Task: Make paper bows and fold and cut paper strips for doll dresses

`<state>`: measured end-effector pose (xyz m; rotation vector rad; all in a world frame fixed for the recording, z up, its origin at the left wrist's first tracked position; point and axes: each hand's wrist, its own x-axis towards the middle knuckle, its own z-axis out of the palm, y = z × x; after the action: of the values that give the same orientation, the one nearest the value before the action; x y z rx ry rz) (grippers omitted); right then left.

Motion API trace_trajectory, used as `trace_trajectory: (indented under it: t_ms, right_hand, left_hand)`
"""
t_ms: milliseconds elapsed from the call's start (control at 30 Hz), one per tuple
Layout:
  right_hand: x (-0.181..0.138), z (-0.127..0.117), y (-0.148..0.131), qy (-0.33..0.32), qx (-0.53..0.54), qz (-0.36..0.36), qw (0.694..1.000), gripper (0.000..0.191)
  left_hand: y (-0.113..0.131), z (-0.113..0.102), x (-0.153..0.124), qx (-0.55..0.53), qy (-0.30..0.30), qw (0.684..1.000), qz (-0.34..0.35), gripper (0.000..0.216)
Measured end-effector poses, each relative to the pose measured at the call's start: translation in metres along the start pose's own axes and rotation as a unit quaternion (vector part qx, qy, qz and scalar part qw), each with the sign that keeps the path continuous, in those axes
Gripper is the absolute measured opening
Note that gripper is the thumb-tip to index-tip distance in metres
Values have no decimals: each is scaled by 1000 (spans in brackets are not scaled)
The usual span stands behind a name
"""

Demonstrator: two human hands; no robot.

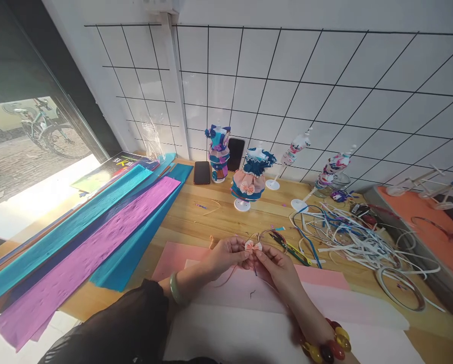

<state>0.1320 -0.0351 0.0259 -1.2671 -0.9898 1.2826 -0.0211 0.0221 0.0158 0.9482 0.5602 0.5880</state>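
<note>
My left hand and my right hand meet over the wooden table, fingers pinched together. Between them they hold a small pink-and-white paper bow, the left pinching its left side, the right its right side. A thin thread or wire hangs down from the bow. Under my hands lie pink paper sheets. A green bangle sits on my left wrist and a red-and-yellow bead bracelet on my right.
Long teal and purple crepe paper strips lie at left. Small dressed mannequin figures and two phones stand by the grid wall. A tangle of white and blue strips and an orange tray lie at right.
</note>
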Motion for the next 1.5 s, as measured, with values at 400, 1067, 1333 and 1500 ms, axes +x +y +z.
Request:
trace_trajectory:
  t_ms: [400, 1067, 1333, 1500]
  right_hand:
    - [-1, -2, 4, -11, -55, 12, 998, 33]
    - [1, -5, 6, -4, 10, 32, 999, 28]
    - [1, -3, 5, 30, -1, 14, 999, 35]
    - [-1, 4, 7, 25, -15, 3, 1000, 51]
  left_hand:
    - [1, 1, 2, 34, 30, 998, 46, 41]
    - [4, 3, 2, 16, 52, 998, 18, 39]
    - [0, 0, 2, 62, 60, 996, 30, 40]
    - [-2, 2, 1, 49, 70, 996, 37, 37]
